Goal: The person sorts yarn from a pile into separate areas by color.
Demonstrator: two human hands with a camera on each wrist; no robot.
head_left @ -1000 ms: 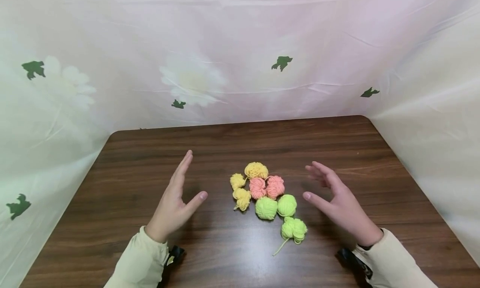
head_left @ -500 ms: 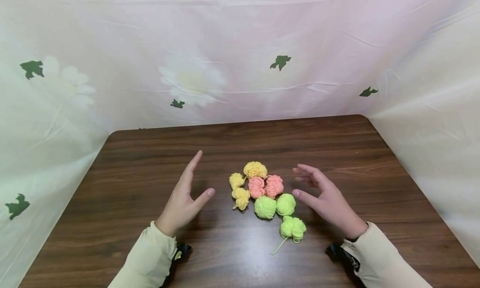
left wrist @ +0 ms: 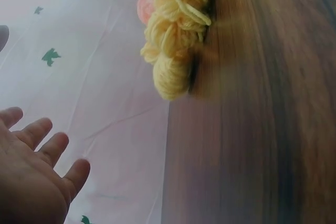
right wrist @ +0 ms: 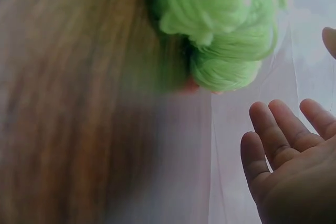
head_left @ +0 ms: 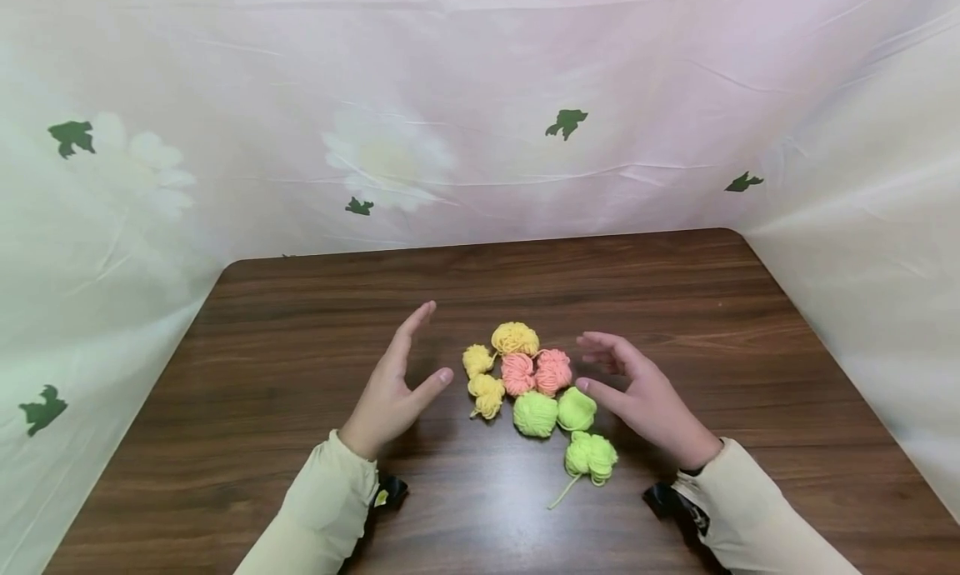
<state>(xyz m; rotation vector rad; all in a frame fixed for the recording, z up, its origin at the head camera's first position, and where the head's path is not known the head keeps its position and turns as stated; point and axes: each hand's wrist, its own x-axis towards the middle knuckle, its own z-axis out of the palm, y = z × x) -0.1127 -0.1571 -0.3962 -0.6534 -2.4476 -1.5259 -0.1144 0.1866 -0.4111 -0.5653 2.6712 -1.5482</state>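
Several small balls of yarn lie in a cluster on the table. On the left are yellow yarn balls [head_left: 486, 394], with another yellow ball [head_left: 515, 339] at the back. Two pink yarn balls [head_left: 553, 372] sit in the middle. Nearer the front are green yarn balls [head_left: 535, 415], one green bundle [head_left: 590, 456] trailing a loose strand. My left hand [head_left: 395, 392] is held to the left of the yellow yarn, fingers extended and thumb apart, holding nothing. On the other side my right hand [head_left: 645, 392] has relaxed fingers, its thumb tip overlapping a green ball [head_left: 577, 409] in the head view.
The dark wooden table [head_left: 300, 350] has rounded far corners. A pale floral cloth [head_left: 465, 100] with green leaf prints rises behind it and along both sides. Black straps with wrist cameras show at both cream sleeves [head_left: 311, 500].
Both hands have moved inward toward the yarn cluster, the left one rightward and the right one leftward. The yarn balls stay in place.
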